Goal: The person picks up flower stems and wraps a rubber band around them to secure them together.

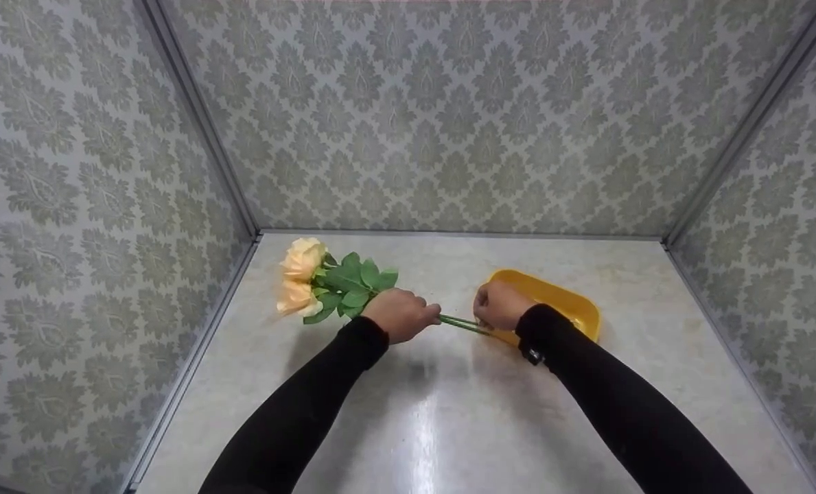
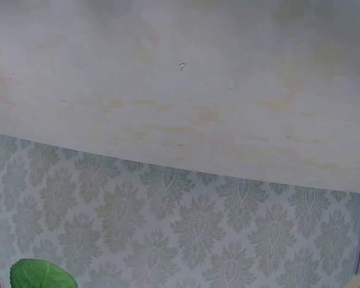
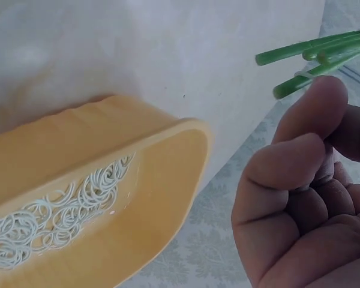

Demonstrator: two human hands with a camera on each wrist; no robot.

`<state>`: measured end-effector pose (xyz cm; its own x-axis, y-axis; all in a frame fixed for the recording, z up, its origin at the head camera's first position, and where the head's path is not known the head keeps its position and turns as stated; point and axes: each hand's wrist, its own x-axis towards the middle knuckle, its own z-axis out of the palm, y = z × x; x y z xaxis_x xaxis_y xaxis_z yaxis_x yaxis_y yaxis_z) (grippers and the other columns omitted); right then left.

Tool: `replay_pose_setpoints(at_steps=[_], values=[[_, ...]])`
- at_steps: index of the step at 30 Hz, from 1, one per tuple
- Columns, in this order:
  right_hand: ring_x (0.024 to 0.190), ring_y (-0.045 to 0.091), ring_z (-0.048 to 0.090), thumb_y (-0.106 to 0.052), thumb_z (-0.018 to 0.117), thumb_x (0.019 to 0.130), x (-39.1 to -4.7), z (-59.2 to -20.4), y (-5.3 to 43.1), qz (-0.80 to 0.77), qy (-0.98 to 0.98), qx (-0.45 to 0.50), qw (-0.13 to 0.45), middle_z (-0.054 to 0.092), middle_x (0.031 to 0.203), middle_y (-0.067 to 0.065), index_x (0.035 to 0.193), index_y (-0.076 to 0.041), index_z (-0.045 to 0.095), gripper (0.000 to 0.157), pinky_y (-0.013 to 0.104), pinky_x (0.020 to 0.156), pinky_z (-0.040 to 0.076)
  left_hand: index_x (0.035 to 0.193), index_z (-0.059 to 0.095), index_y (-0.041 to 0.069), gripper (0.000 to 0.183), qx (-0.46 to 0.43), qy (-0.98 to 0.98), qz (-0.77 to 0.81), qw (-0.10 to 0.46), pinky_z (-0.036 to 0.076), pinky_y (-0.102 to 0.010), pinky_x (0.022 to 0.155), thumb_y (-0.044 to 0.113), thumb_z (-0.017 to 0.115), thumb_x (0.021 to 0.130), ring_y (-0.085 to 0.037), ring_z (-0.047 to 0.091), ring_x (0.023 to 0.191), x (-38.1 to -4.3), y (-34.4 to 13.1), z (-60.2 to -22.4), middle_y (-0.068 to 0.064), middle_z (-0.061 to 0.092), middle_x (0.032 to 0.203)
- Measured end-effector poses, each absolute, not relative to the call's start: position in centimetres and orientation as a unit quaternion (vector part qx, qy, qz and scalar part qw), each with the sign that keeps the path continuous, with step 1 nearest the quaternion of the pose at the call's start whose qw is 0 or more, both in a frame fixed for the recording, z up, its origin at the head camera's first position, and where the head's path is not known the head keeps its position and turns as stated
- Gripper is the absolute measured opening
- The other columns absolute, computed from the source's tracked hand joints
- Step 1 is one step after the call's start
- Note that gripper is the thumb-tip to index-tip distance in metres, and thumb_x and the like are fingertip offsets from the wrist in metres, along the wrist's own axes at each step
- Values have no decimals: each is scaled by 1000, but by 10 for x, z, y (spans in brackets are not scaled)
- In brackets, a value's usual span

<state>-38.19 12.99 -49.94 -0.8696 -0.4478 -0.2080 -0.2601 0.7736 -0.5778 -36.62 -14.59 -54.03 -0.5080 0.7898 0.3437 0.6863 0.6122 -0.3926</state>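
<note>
My left hand [image 1: 402, 315] grips the green stems [image 1: 464, 324] of peach roses [image 1: 299, 278], whose blooms and green leaves [image 1: 356, 281] lie toward the left. One leaf [image 2: 42, 275] shows at the bottom of the left wrist view. At the cut ends, my right hand [image 1: 502, 305] has its thumb and forefinger pinched together with the other fingers curled. Beside those fingertips, a thin white rubber band [image 3: 302, 74] crosses one of the stems in the right wrist view. Much of the band is hidden by the fingers.
Just under and behind the right hand stands a yellow-orange plastic basket [image 1: 583, 309], holding many loose white rubber bands [image 3: 66, 210]. Patterned wall panels [image 1: 428, 116] enclose the pale tabletop [image 1: 408, 412] at the back and both sides.
</note>
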Motion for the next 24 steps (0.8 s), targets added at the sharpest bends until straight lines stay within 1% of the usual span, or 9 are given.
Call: replay_pose_setpoints(at_steps=[4,8,11,14,16,17,19,21,24], values=[[72,15,64,-5,62,108,-381,-500,124,-274,925,-202,166,76,82,7,104,3,80,20,28,71,55,96,70,20,36,-422,-866,111,246,57,-40,53,52,67,113,-22,67,55,-364,-144,-540,0,69,66],[73,15,63,-6,62,109,-379,-502,118,-277,923,-211,161,77,84,8,104,2,80,20,30,72,56,89,68,19,41,-411,-871,120,240,56,-41,51,53,67,113,-21,64,52,-362,-143,-540,0,66,63],[78,17,65,-8,62,111,-378,-504,116,-272,926,-211,158,76,87,8,106,1,79,20,35,79,59,84,65,18,47,-405,-875,127,233,55,-41,49,54,64,115,-20,61,49,-361,-142,-540,1,62,61],[85,19,68,-10,62,113,-377,-504,115,-274,925,-211,157,75,91,8,110,2,78,21,42,90,62,82,65,17,50,-396,-882,133,219,55,-42,49,55,61,116,-20,60,49,-362,-143,-542,1,62,60],[87,18,67,-12,61,114,-376,-504,115,-284,922,-211,157,73,91,7,113,4,77,23,41,93,62,83,65,17,51,-390,-887,136,206,55,-43,49,55,59,117,-21,62,49,-362,-144,-543,1,63,61],[86,17,66,-13,61,114,-375,-503,115,-292,920,-210,158,72,90,5,113,4,77,23,39,92,61,83,66,17,52,-386,-890,136,201,56,-44,49,55,58,118,-21,63,50,-363,-145,-543,1,63,61],[76,14,61,-14,60,115,-374,-501,115,-321,909,-198,174,67,83,2,114,5,76,25,33,80,58,84,67,17,51,-379,-896,129,191,57,-45,50,54,58,118,-23,64,51,-364,-146,-543,0,65,62],[67,11,55,-17,58,116,-371,-499,115,-360,893,-179,201,62,76,-1,111,5,74,27,27,68,51,85,67,17,52,-373,-902,120,182,57,-46,51,55,57,118,-24,66,53,-365,-147,-543,0,66,63],[56,11,47,-18,55,119,-366,-496,114,-431,855,-142,250,56,67,-1,105,5,69,30,25,56,43,85,68,16,52,-364,-910,102,173,57,-48,52,56,58,117,-26,67,54,-366,-148,-543,-1,66,62]])
